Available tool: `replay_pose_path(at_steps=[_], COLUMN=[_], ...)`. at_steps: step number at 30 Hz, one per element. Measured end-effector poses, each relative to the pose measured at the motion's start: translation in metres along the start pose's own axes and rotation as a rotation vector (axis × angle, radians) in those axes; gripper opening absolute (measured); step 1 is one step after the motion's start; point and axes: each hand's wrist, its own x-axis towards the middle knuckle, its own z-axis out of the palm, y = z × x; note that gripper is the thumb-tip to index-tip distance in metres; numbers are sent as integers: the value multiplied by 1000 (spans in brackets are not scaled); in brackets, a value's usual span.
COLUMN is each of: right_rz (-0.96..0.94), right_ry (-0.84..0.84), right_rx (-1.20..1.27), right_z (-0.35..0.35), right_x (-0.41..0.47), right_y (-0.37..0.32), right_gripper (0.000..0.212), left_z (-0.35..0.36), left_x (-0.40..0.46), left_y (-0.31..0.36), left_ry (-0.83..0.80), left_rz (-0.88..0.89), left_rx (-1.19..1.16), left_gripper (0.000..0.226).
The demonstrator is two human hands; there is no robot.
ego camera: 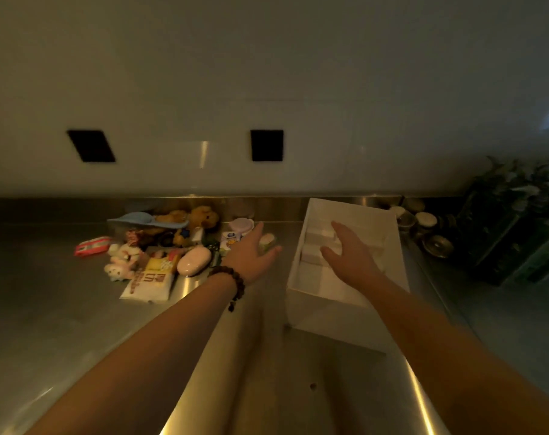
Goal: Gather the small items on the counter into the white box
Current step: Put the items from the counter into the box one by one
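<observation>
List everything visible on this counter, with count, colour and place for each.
white box: one, white, right of centre on the counter, a few pale blocks inside
pink oval case: one, pale pink, near edge of the pile
red-and-white packet: one, left end of the pile
white snack packet: one, white with yellow and red print, front of the pile
plush toys: a few, white and brown, within the pile; exact count unclear
blue scoop-shaped item: one, light blue, back of the pile
round tub: one, pale, by the back wall
small jars: several, right of the box
plant: one, dark green, far right
bead bracelet: one, dark brown, left wrist
left hand: open, beside the pile
right hand: open, over the box
</observation>
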Motion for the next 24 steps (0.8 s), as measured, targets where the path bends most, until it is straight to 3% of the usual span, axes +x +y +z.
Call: replay_pose_path(at_steps=[5, 11, 24], right_rz=[-155, -264, -86], right_ry=[-107, -240, -363], right_rx=[13, -16, -27], right_z=[49, 114, 268], right_x=[7, 5, -5], right_y=[-53, -99, -178], right_gripper=[60, 57, 56], left_z=[-47, -88, -158], left_x=[-34, -66, -87], left_y=[-42, -110, -280], left_ry=[165, 180, 52], left_rz=[-44, -221, -257], left_rx=[92, 179, 198], left_gripper=[70, 76, 79])
